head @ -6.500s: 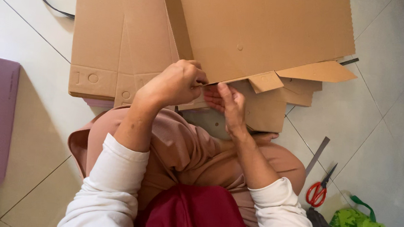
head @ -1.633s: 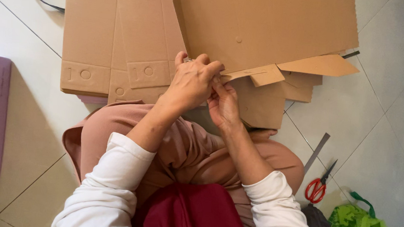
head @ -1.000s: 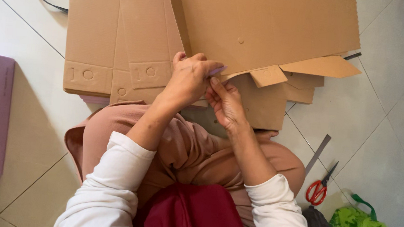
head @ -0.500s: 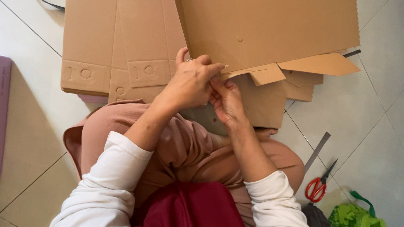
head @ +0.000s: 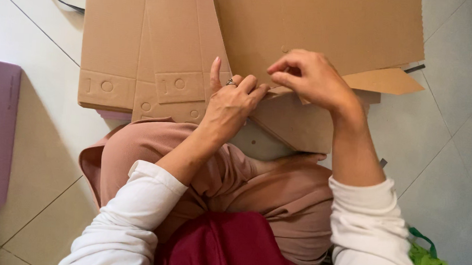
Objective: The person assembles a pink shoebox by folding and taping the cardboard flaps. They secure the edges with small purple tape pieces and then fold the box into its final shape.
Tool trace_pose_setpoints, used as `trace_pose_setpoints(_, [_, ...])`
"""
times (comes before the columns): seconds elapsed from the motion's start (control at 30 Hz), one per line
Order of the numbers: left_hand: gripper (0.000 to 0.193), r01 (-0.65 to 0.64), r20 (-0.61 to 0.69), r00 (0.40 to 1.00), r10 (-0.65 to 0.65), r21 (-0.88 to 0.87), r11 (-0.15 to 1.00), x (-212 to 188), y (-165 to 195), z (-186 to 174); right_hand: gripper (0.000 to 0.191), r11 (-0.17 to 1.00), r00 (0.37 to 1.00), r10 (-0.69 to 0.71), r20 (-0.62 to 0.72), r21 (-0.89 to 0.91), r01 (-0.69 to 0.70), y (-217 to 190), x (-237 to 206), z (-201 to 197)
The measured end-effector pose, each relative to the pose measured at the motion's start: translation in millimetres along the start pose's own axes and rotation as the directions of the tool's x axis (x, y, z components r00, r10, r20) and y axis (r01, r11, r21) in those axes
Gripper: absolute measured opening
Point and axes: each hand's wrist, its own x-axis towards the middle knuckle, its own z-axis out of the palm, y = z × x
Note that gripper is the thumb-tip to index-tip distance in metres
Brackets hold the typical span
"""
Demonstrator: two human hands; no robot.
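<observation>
Flattened cardboard box (head: 159, 46) lies on tiled floor (head: 455, 124), far of knees. Left hand (head: 231, 102) curled, fingertips pressing the box's near edge. Right hand (head: 310, 77) pinches a flap (head: 384, 80) edge.

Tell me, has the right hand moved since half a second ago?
Yes. The right hand has lifted from beside the left hand and shifted right along the cardboard sheet's lower edge, toward the projecting flap.

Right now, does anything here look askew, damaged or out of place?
Nothing looks damaged or spilled. The brown cardboard sheets lie overlapped at differing angles on the tiled floor, and a flap sticks out at the right edge. The left hand and right hand pinch a sheet's near edge.
</observation>
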Motion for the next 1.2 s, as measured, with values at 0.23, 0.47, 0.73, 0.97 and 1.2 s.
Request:
trace_pose_setpoints(0.23, [0.033, -0.024, -0.059, 0.998, 0.036, 0.195, 0.981, -1.5, 8.3, -2.6, 0.021, 0.993, 0.746, 0.087, 0.660, -0.115, -0.013, 8.9, 80.2, 10.3])
trace_pose_setpoints(0.47, [0.013, -0.016, -0.034, 0.999, 0.023, 0.183, 0.983, 0.2, 9.8, -5.7, 0.015, 0.950, 0.693, 0.179, 0.698, -0.305, 0.062, -9.7, 89.6, 15.0])
trace_pose_setpoints(0.73, [0.008, 0.035, -0.100, 0.995, -0.028, 0.068, 0.997, 1.2, 10.8, -5.8, 0.025, 0.898, 0.825, -0.011, 0.566, -0.357, 0.256, -9.6, 54.0, 26.0])
trace_pose_setpoints(0.97, [0.009, 0.025, -0.092, 0.995, -0.027, -0.020, 0.999, 1.3, 12.8, 2.4, 0.011, 0.942, 0.957, -0.028, 0.290, -0.314, 0.123, 1.4, 16.6, 38.6])
trace_pose_setpoints(1.2, [0.011, 0.038, -0.061, 0.997, -0.038, 0.003, 0.999, 0.3, 9.9, 3.7, 0.010, 0.943, 0.969, -0.190, 0.157, -0.246, 0.224, 8.5, 8.3, 43.7])
